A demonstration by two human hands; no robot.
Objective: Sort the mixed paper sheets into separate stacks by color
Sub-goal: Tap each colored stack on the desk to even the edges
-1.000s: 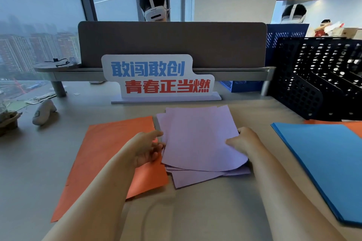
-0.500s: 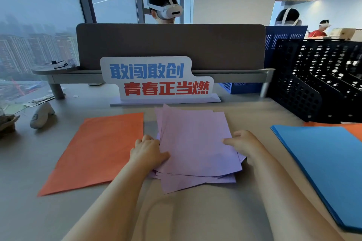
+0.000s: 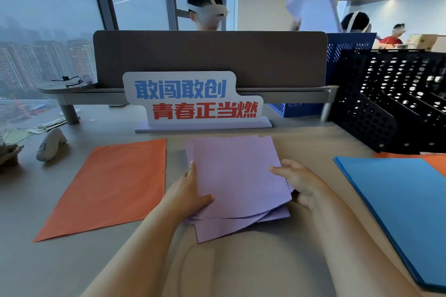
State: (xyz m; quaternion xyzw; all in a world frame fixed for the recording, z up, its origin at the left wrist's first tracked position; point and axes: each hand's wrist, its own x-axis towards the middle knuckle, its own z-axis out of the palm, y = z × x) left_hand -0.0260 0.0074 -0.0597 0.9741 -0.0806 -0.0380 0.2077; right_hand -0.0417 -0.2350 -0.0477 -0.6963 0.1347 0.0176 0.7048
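Note:
A loose stack of purple sheets lies fanned in the middle of the desk. My left hand holds its left edge, thumb lying on top and a finger straight along the edge. At the stack's right edge my right hand touches it with spread, relaxed fingers, its thumb on the top sheet. An orange sheet lies flat to the left, apart from the purple stack. A blue stack lies at the right, with an orange sheet showing beneath its far corner.
A white sign with blue and red characters stands just behind the purple stack, before a grey divider panel. A black perforated file rack fills the back right. A white handheld device lies far left. People sit beyond the divider.
My left hand came off the orange sheet onto the purple stack's left edge. The purple sheets were pushed closer together, and my right hand's fingers have spread out.

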